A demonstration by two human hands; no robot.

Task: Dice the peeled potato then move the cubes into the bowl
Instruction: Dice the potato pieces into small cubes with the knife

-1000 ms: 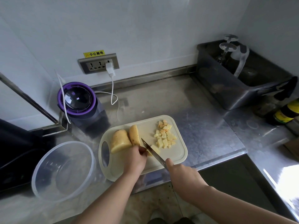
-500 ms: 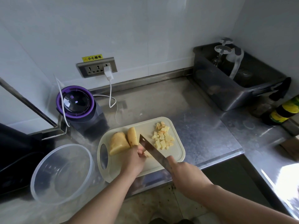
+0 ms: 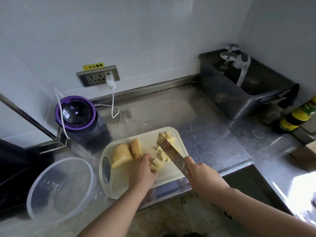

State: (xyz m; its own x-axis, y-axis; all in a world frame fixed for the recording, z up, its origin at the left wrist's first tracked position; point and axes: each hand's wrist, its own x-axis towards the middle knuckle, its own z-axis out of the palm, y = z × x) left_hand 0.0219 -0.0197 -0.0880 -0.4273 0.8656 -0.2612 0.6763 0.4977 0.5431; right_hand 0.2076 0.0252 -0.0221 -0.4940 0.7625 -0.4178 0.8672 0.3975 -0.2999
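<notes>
— What is the right hand (image 3: 203, 175) doing?

— It is closed around the handle of the knife (image 3: 171, 153), whose blade slants up and left over the pile of cubes (image 3: 168, 147) at the centre of the frame.

— And the left hand (image 3: 142, 173)?

— Curled, fingertips pressing on a few cut pieces (image 3: 157, 164) on the cutting board (image 3: 119, 183); I cannot tell whether it pinches them or only steadies them.

— Where is the rest of the potato?

— Two large potato chunks (image 3: 126, 153) lie on the board's left half, just above that hand.

— The bowl?

— The clear bowl (image 3: 59, 190) sits at lower left, beside the board on the steel counter (image 3: 205, 120).
</notes>
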